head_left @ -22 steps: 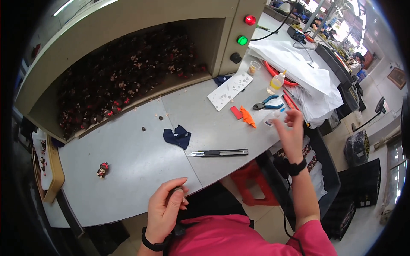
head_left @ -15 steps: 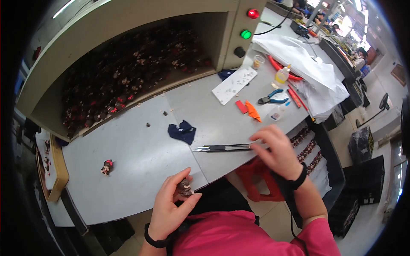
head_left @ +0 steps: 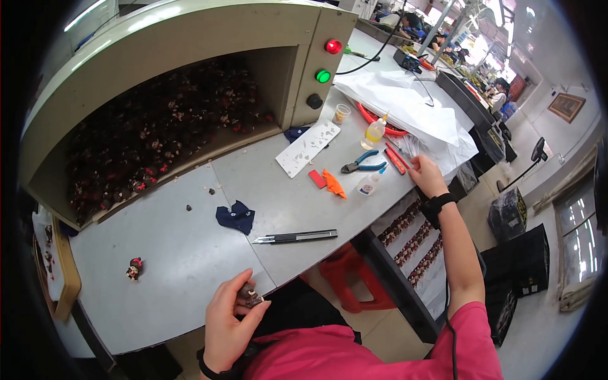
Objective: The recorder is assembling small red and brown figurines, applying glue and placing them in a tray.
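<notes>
- I'm seeing the L hand gripping a brown figurine btwn thumb & fingers, by the table's near edge.
- R hand is sitting near a red tool; I can't tell if it's pinching anything.
- I'm guessing the figurine's light, stiff, prob. not slippery; small raised bits are looking fragile, so I'm favoring a gentle hold round the body.

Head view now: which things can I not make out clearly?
- Head view: part of the brown figurine; the left hand covers it.
- Head view: whether the right hand grips the slim red tool; the hand hides its end.
- Head view: single pieces inside the beige cabinet; too dark.
</notes>
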Demonstrator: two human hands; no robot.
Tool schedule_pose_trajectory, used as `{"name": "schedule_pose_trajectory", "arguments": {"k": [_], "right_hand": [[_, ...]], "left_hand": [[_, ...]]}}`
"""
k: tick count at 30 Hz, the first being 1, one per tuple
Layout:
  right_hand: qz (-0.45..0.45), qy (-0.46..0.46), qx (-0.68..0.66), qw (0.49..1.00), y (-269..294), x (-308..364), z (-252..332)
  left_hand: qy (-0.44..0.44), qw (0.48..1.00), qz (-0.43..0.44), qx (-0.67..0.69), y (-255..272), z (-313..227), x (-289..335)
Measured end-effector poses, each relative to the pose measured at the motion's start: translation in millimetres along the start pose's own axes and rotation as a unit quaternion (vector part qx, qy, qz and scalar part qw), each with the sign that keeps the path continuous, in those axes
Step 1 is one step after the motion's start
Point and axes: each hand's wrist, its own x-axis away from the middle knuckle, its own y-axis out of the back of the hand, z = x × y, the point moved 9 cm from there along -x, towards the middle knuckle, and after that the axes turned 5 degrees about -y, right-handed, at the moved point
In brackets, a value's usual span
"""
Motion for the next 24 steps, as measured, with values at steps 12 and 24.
{"name": "schedule_pose_trajectory", "arguments": {"k": [12, 24], "right_hand": [[-0.014, -0.184, -0.488, 0.853, 37.0, 91.6, 52.0], [0.244, 0.053, -0.651, 0.717, -14.3, 185.4, 292.5]], "left_hand": [[-0.006, 0.999, 0.02, -0.027, -9.0, -5.8, -12.9], [0.009, 0.999, 0.018, -0.034, -5.0, -2.9, -8.1]]}}
